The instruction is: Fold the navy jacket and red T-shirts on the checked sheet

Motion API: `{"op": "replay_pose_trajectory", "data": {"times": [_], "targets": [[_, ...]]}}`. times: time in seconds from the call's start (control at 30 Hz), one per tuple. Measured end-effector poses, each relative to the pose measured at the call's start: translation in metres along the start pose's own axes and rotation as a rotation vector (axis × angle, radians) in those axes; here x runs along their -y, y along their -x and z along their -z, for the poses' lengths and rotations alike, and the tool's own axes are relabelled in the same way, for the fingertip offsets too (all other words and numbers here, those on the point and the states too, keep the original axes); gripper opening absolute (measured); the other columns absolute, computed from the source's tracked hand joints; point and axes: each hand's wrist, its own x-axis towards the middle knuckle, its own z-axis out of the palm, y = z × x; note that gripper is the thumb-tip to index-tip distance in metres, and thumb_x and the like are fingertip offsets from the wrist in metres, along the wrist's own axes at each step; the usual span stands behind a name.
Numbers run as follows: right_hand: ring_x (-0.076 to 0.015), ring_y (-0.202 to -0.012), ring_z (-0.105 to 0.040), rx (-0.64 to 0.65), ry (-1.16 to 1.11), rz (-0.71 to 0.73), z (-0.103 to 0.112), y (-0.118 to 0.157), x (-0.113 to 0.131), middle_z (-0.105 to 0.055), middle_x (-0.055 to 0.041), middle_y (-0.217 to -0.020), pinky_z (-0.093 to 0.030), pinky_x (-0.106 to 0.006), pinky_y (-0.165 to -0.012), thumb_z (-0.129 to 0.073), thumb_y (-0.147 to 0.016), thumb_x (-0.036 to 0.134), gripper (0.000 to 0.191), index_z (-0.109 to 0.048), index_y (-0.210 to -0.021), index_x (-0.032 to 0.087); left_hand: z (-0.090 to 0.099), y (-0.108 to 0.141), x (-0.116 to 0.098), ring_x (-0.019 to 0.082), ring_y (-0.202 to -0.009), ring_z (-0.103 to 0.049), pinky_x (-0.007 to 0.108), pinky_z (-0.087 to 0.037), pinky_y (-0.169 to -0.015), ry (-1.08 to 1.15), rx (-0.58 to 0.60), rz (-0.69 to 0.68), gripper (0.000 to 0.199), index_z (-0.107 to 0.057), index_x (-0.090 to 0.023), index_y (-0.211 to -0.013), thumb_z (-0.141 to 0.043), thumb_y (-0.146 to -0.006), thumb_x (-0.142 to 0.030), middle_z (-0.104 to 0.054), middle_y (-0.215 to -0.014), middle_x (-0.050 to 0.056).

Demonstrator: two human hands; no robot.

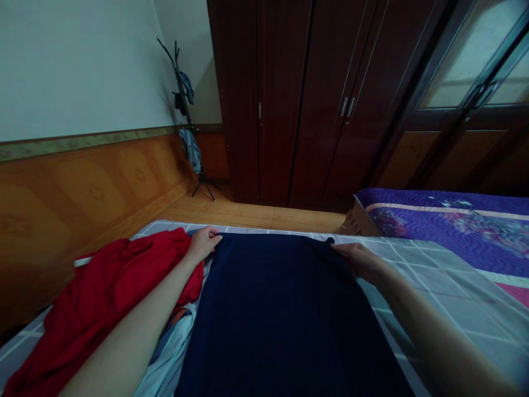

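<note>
A navy cloth lies spread flat on the bed, running away from me. My left hand pinches its far left corner, and my right hand holds its far right corner between the fingers. To the left of the navy cloth sits a crumpled red garment, under my left forearm. A pale blue cloth shows between the red garment and the navy cloth. The grey checked bedsheet stretches beneath everything.
Past the bed's far edge is a strip of wood-look floor. Beyond it stand a dark wooden wardrobe and a black coat stand with hanging clothes. A purple quilted bedspread lies to the right, and wood panelling lines the left wall.
</note>
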Motion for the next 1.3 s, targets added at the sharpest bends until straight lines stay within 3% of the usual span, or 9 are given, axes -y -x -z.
{"op": "replay_pose_trajectory", "data": {"times": [0.1,0.2,0.37,0.5,0.6,0.73,0.87,1.07,1.3], "targets": [[-0.0105,-0.035,-0.043,0.022,-0.025,-0.015,-0.001,-0.004,-0.004,-0.053,-0.0009,-0.045,-0.025,-0.022,-0.033,-0.062,-0.071,0.046,0.031,-0.059,-0.063,0.017,0.001,0.001,-0.002,0.013,-0.051,-0.057,0.023,-0.042,-0.052,-0.087,-0.009,-0.021,0.009,-0.061,-0.017,-0.078,-0.062,-0.072,-0.024,-0.062,-0.061,-0.002],[-0.0108,-0.037,-0.045,-0.035,-0.046,0.020,0.000,-0.009,-0.009,-0.054,-0.0005,-0.049,-0.030,-0.022,-0.035,-0.060,-0.071,0.044,0.027,-0.056,-0.064,0.018,0.001,0.002,-0.004,0.015,-0.060,-0.061,0.023,-0.042,-0.058,-0.160,-0.031,-0.045,0.003,-0.060,-0.019,-0.072,-0.060,-0.074,-0.021,-0.062,-0.062,-0.001],[-0.0132,-0.045,-0.052,-0.227,0.021,0.100,0.005,-0.018,-0.016,-0.059,-0.0013,-0.055,-0.037,-0.023,-0.041,-0.056,-0.074,0.040,0.021,-0.059,-0.072,0.020,0.001,-0.001,-0.004,0.017,-0.073,-0.062,0.024,-0.042,-0.064,-0.235,-0.126,-0.053,0.010,-0.060,-0.019,-0.083,-0.051,-0.082,-0.022,-0.065,-0.072,0.001],[-0.0138,-0.049,-0.054,-0.291,0.167,0.146,0.012,-0.024,-0.017,-0.061,-0.0008,-0.054,-0.036,-0.023,-0.044,-0.058,-0.074,0.036,0.019,-0.063,-0.069,0.019,0.001,-0.003,-0.002,0.015,-0.066,-0.062,0.022,-0.042,-0.060,-0.250,-0.095,-0.030,0.012,-0.059,-0.019,-0.089,-0.052,-0.081,-0.020,-0.065,-0.070,-0.001],[-0.0125,-0.042,-0.050,-0.246,0.261,0.130,0.017,-0.023,-0.015,-0.056,0.0007,-0.046,-0.032,-0.023,-0.040,-0.060,-0.072,0.032,0.017,-0.063,-0.063,0.018,0.003,-0.001,-0.004,0.014,-0.054,-0.059,0.022,-0.040,-0.053,-0.255,-0.038,-0.004,0.017,-0.059,-0.017,-0.092,-0.057,-0.079,-0.028,-0.062,-0.060,-0.003],[-0.0109,-0.030,-0.042,-0.103,0.320,0.069,0.021,-0.016,-0.010,-0.048,0.0029,-0.036,-0.027,-0.022,-0.033,-0.062,-0.071,0.030,0.022,-0.055,-0.053,0.019,0.008,0.003,-0.006,0.015,-0.042,-0.053,0.023,-0.034,-0.045,-0.285,0.070,0.002,0.028,-0.056,-0.019,-0.069,-0.064,-0.071,-0.045,-0.051,-0.045,-0.006],[-0.0079,-0.029,-0.037,-0.069,0.331,0.057,0.018,-0.008,-0.005,-0.047,0.0037,-0.037,-0.024,-0.021,-0.031,-0.063,-0.073,0.029,0.027,-0.050,-0.051,0.019,0.009,0.004,-0.003,0.015,-0.044,-0.052,0.022,-0.031,-0.045,-0.341,0.102,-0.032,0.024,-0.049,-0.021,-0.059,-0.064,-0.070,-0.037,-0.048,-0.044,-0.007],[-0.0096,-0.035,-0.044,-0.260,0.386,0.082,0.013,-0.014,-0.006,-0.049,0.0028,-0.041,-0.031,-0.021,-0.037,-0.056,-0.081,0.030,0.026,-0.053,-0.057,0.020,0.002,0.002,-0.005,0.019,-0.065,-0.059,0.024,-0.035,-0.056,-0.465,-0.017,-0.102,0.015,-0.050,-0.022,-0.070,-0.053,-0.081,-0.032,-0.058,-0.063,-0.001],[-0.0195,-0.069,-0.062,-0.464,0.625,0.171,0.005,-0.008,-0.006,-0.068,-0.0045,-0.070,-0.038,-0.025,-0.054,-0.048,-0.086,0.038,0.027,-0.068,-0.081,0.021,-0.002,0.006,-0.017,0.026,-0.081,-0.063,0.029,-0.038,-0.064,-0.596,-0.134,-0.114,0.021,-0.052,-0.021,-0.098,-0.039,-0.091,-0.035,-0.066,-0.086,0.009]]}}
